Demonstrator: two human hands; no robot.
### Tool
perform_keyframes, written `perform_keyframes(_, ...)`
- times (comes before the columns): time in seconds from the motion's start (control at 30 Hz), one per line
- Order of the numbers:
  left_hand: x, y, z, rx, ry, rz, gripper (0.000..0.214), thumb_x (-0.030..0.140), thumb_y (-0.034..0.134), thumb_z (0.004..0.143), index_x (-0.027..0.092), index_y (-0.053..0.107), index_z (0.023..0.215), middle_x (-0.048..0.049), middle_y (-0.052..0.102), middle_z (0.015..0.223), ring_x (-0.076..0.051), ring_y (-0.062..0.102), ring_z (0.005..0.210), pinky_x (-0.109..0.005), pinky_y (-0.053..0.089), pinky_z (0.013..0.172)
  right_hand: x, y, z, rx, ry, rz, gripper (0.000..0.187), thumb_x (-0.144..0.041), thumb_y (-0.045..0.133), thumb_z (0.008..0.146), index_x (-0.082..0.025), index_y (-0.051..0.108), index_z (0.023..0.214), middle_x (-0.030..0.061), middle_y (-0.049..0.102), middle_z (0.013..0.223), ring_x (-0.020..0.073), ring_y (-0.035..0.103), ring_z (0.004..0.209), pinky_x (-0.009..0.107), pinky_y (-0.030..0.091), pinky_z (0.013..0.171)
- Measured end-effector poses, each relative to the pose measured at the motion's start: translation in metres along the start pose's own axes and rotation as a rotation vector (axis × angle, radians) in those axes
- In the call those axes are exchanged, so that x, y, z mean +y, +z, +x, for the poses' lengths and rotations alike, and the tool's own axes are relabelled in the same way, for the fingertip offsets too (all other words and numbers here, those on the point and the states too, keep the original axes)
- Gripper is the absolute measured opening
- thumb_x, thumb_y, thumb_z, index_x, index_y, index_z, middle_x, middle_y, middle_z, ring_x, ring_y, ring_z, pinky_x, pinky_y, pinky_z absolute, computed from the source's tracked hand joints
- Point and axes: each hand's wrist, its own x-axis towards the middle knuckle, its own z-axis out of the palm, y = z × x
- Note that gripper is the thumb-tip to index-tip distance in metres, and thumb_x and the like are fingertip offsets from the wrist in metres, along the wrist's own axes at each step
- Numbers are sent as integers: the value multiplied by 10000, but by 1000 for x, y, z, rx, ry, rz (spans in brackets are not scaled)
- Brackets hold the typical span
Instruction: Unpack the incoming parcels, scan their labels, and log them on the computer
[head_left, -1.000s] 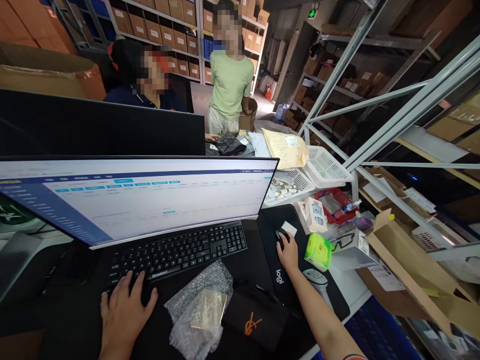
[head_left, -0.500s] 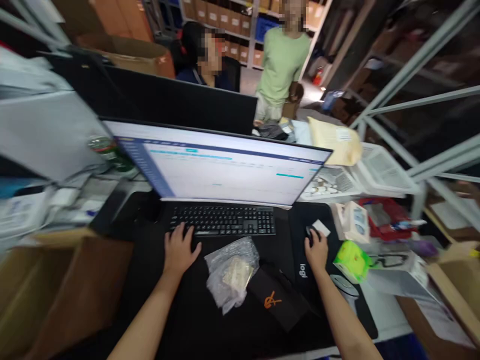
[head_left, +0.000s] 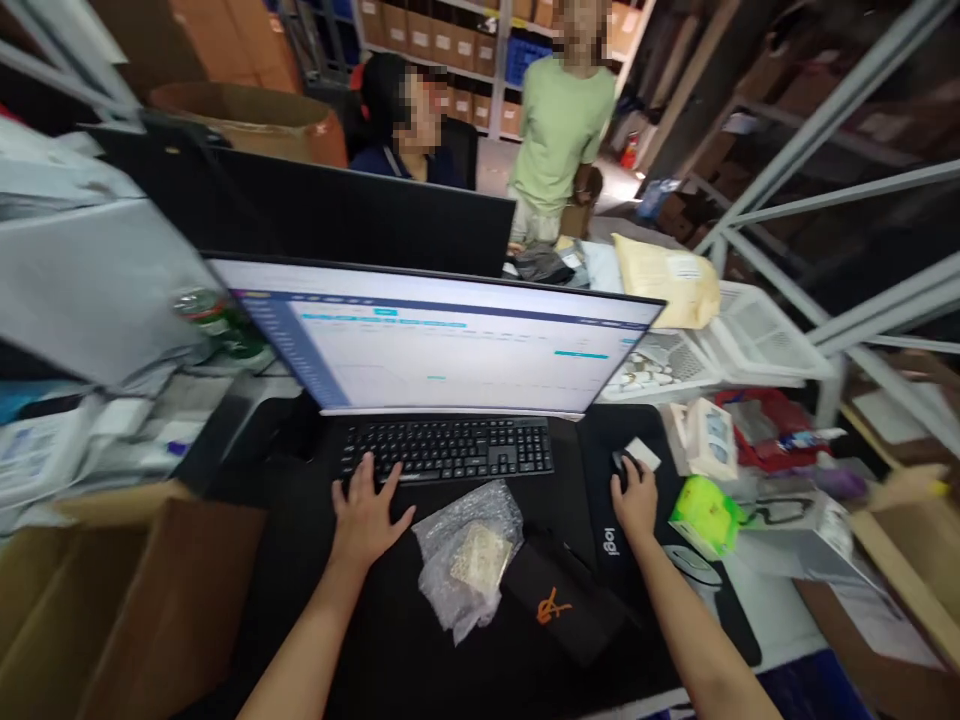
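Note:
My left hand (head_left: 367,515) is open, fingers spread, its fingertips at the lower left edge of the black keyboard (head_left: 450,448). On the dark mouse pad (head_left: 600,500), my right hand (head_left: 634,498) is wrapped over a dark computer mouse (head_left: 622,462); most of the mouse is hidden under it. A small white slip (head_left: 643,453) lies just beyond the mouse. Between my arms rest a clear bubble-wrap bag (head_left: 454,600) with a pale, patterned piece (head_left: 482,560) and a black pouch (head_left: 566,600) with an orange mark. The lit monitor (head_left: 450,350) stands behind the keyboard.
An open cardboard box (head_left: 172,590) is at the left. Right of the pad are a bright green packet (head_left: 705,517), a handheld scanner (head_left: 694,570), a red tray (head_left: 765,425) and white baskets (head_left: 765,335). Two people are beyond the monitors, one in a green shirt (head_left: 562,130).
My left hand's fingers have spread and shifted slightly right along the keyboard edge. The right hand stays on the mouse. The view has tilted slightly, so things sit a little lower.

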Motion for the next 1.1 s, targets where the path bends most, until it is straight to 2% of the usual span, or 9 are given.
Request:
perform_keyframes(0.13, -2, 7, 3, 81, 10, -23, 612, 436, 478, 972, 152, 517, 1512, -267, 55, 1730, -456, 237, 1557, -763, 166, 1185, 0, 1, 6, 15, 33, 30, 561, -445, 559, 899, -189, 634, 1393, 196, 596, 1330, 322, 616, 1124, 505, 536, 979)
perform_keyframes(0.33, -4, 6, 2, 91, 33, -63, 624, 462, 464, 967, 129, 537, 1490, -261, 31, 1732, -472, 245, 1554, -748, 202, 1194, -1, 0, 3, 14, 6, -38, 536, -398, 598, 885, -217, 643, 1388, 183, 571, 1382, 325, 602, 1181, 502, 530, 999)
perform_keyframes(0.5, 1, 7, 2, 136, 11, -61, 612, 453, 428, 976, 111, 550, 1469, -254, 101, 1727, -457, 262, 1552, -719, 174, 1223, -3, -3, 2, -17, -23, -69, 449, -304, 573, 906, -209, 682, 1331, 177, 567, 1382, 325, 580, 1231, 479, 522, 1000)
perform_keyframes(0.67, 1, 5, 4, 120, 4, -48, 606, 445, 415, 985, 105, 543, 1469, -274, 210, 1692, -432, 303, 1539, -691, 189, 1235, -4, -2, 1, -13, -24, -66, 425, -273, 550, 929, -208, 684, 1326, 168, 563, 1391, 313, 566, 1254, 467, 507, 1016)
perform_keyframes(0.77, 0, 3, 4, 89, 24, -48, 617, 471, 414, 985, 96, 562, 1451, -288, 235, 1675, -451, 330, 1517, -703, 217, 1218, -4, -2, 1, -13, -29, -63, 415, -267, 548, 928, -218, 694, 1313, 163, 568, 1389, 312, 563, 1252, 464, 504, 1010)
perform_keyframes(0.97, 7, 4, 1, 140, -22, -94, 588, 438, 396, 994, 138, 525, 1483, -229, 250, 1690, -395, 281, 1554, -663, 160, 1256, -5, -2, 1, -17, -21, -54, 402, -271, 533, 932, -219, 709, 1290, 167, 569, 1383, 319, 562, 1253, 467, 501, 1001)
perform_keyframes(1.1, 3, 6, 2, 130, -24, -105, 607, 421, 432, 976, 156, 486, 1519, -231, 266, 1683, -402, 306, 1540, -674, 172, 1248, -6, -4, 1, -23, -11, -49, 410, -281, 535, 933, -229, 701, 1304, 157, 569, 1384, 313, 562, 1251, 460, 500, 1002)
